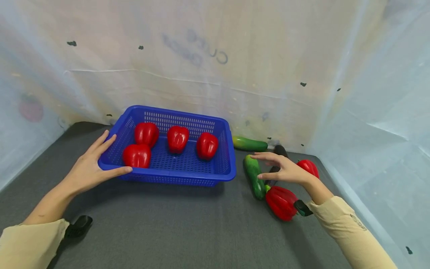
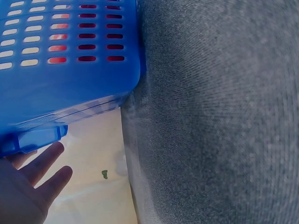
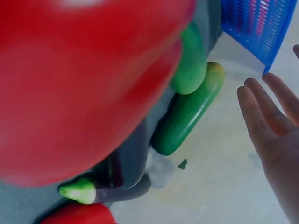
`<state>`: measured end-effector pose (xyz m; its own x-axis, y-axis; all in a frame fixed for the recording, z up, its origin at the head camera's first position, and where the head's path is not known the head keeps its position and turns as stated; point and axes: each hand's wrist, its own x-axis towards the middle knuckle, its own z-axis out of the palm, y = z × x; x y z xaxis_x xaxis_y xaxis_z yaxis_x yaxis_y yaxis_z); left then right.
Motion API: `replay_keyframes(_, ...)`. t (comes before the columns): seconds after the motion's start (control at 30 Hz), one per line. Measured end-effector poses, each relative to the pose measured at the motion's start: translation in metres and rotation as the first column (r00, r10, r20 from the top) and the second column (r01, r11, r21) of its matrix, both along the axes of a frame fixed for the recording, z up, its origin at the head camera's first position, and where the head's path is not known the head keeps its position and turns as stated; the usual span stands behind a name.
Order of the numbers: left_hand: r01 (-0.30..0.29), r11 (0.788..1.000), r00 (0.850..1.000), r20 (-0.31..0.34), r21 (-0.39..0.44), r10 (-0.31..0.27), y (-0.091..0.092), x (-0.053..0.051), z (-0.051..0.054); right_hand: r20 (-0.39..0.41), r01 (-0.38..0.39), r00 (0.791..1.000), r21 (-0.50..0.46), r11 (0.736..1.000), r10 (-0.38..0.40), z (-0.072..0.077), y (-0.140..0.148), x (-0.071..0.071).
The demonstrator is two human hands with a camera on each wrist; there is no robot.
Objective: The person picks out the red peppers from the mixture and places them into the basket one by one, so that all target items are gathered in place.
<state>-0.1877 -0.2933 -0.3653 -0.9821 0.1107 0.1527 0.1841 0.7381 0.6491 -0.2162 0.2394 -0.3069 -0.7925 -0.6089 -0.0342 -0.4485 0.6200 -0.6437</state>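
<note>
Nearest me are the two cream cuffs, the left sleeve [image 1: 33,243] and the right sleeve [image 1: 356,231], each with a black strap [image 1: 78,226] showing at its wrist. The left hand [image 1: 85,168] reaches up to the left end of the blue basket [image 1: 191,173], fingers spread and fairly straight beside that end, thumb stretched out to the front rim. The right hand [image 1: 285,168] hangs to the right of the basket, palm down, wrist bent a little, fingers reaching toward the basket and thumb parted below them; it pinches nothing.

Just under those right fingertips, near the basket's right end, lies one green cucumber [image 1: 254,179]. A second cucumber [image 1: 248,144] lies farther back, just beside the basket's rear right corner, so I count two. Two dark eggplants [image 3: 133,158] lie beyond the nearer cucumber from the basket, partly covered by the hand. On that same side sit two red peppers: a large pepper [image 1: 281,203] in front of the hand, and a farther pepper [image 1: 308,167], the one farthest from the basket.

Inside the basket I count four peppers [image 1: 178,139]: two at its left end, one mid-way, one toward the right. Grey cloth [image 1: 168,224] spreads under the basket, and pale sheeting [image 1: 262,56] with dark specks hangs behind it.
</note>
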Motion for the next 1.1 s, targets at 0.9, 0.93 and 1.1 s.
replay_keyframes(0.9, -0.008, 1.000, 1.000, -0.006, -0.003, 0.008, 0.000, 0.000, 0.000, 0.217, 0.017, 0.975, 0.121, 0.993, -0.044, -0.019, 0.043, 0.024)
replay_keyframes(0.93, -0.007, 1.000, 1.000, -0.005, -0.004, 0.007, 0.000, 0.000, 0.000, 0.223, 0.019, 0.974, 0.124, 0.992, -0.046, -0.019, 0.044, 0.025)
replay_keyframes(1.1, -0.004, 1.000, 1.000, -0.001, -0.002, 0.004, 0.000, 0.000, 0.000, 0.224, 0.037, 0.972, 0.176, 0.984, -0.077, -0.018, 0.047, 0.028)
